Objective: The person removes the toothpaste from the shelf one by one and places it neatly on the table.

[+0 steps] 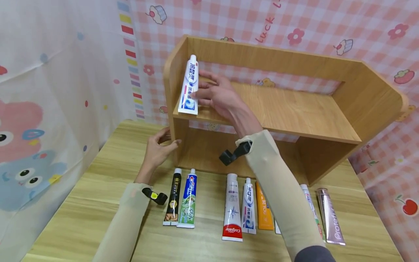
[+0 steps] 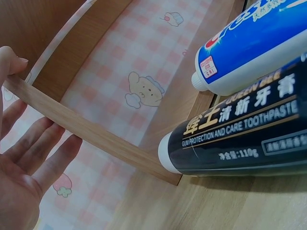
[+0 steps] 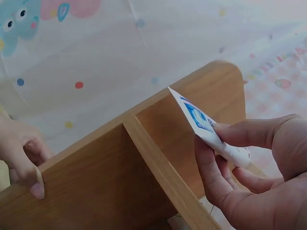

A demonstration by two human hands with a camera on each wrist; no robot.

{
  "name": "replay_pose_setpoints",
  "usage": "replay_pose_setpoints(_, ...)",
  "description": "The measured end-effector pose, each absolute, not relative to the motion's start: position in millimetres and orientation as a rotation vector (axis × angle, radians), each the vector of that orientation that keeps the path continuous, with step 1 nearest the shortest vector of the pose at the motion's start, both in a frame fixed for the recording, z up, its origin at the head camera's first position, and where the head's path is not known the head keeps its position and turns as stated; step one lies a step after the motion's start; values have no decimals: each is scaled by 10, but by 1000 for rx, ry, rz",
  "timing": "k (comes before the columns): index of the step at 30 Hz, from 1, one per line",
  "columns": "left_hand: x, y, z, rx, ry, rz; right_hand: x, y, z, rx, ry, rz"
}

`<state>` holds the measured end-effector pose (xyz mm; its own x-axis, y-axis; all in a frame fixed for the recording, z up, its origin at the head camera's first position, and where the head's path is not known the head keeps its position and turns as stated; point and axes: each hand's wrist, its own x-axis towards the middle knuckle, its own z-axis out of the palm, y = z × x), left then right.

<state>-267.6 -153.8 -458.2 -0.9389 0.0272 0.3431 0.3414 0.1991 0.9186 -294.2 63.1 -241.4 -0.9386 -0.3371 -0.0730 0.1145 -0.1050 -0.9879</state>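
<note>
In the head view my right hand [image 1: 219, 92] pinches a white and blue toothpaste tube [image 1: 188, 87] between thumb and fingers. The tube's cap points up and back, at the left end of the upper board of a wooden shelf [image 1: 278, 105]. From the right wrist view, the tube [image 3: 204, 125] is tilted, its flat end toward the shelf's side panel [image 3: 211, 91]. My left hand [image 1: 158, 149] grips the front edge of the left side panel, low down. The left wrist view has the thumb on one side of that panel [image 2: 96, 136] and the fingers on the other.
Before the shelf lie a black toothpaste tube [image 1: 172, 198], a blue-green Crest tube [image 1: 188, 200], a Colgate tube [image 1: 232, 209], a smaller white tube [image 1: 248, 207], an orange tube [image 1: 263, 209] and a pinkish tube [image 1: 330, 218]. My right forearm partly covers others. Patterned cloth [image 1: 65, 91] hangs behind.
</note>
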Motion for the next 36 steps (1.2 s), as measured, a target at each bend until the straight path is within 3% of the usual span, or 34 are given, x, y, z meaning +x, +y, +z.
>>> replay_pose_setpoints(12,-2454,-1483,-4275,-399,-2219,-1792,-2651,681,-2398,-329,1828,-2119)
replay_pose_setpoints(36,-2437,-1480,-4267,-377,-2231,-1790,-2124,887,-2481,-490,1865,-2067)
